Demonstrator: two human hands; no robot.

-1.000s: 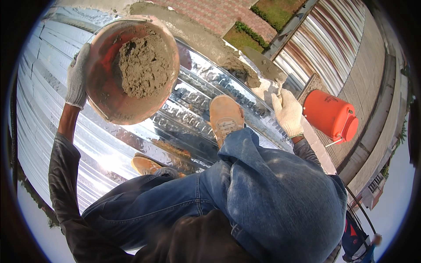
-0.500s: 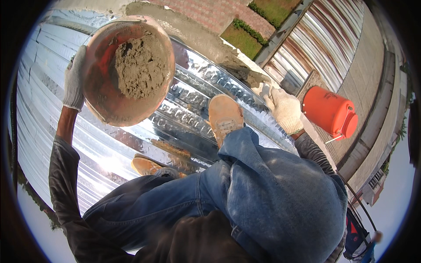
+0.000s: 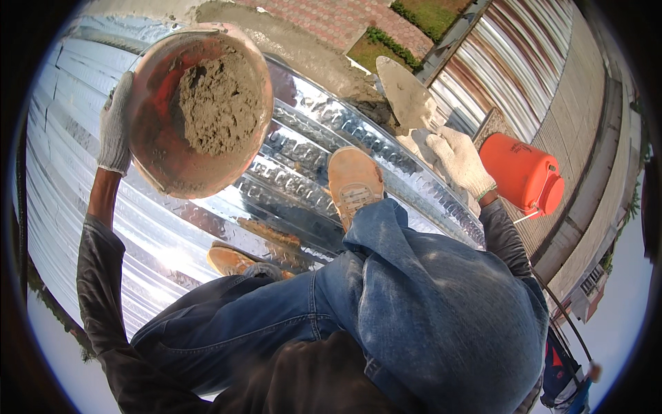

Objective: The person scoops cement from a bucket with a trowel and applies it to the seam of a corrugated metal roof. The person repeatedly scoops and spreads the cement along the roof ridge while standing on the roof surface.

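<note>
My left hand [image 3: 116, 131], in a pale knit glove, holds a reddish bucket [image 3: 153, 124] at its left side; its fingers are partly hidden there. Grey-brown wet mortar [image 3: 219, 110] lies in a rough heap inside, and dried smears coat the bucket's wall. In my gloved right hand [image 3: 460, 162] is a pointed trowel [image 3: 405, 95], its broad blade smeared with mortar and pointing away from me. The blade is over the mortar-covered wall ledge [image 3: 345, 79], to the right of the bucket.
Shiny ribbed metal sheets [image 3: 296, 155] lie under my boots [image 3: 355, 181]. An orange-red drink cooler [image 3: 514, 169] rests beyond my right hand. Rusty corrugated roofing [image 3: 503, 62] slopes at the far right. Far below the ledge are red paving [image 3: 331, 21] and grass [image 3: 376, 58].
My right hand has shifted slightly right, and the trowel blade has swung up and away from me into plain sight. My left hand and the bucket have barely moved.
</note>
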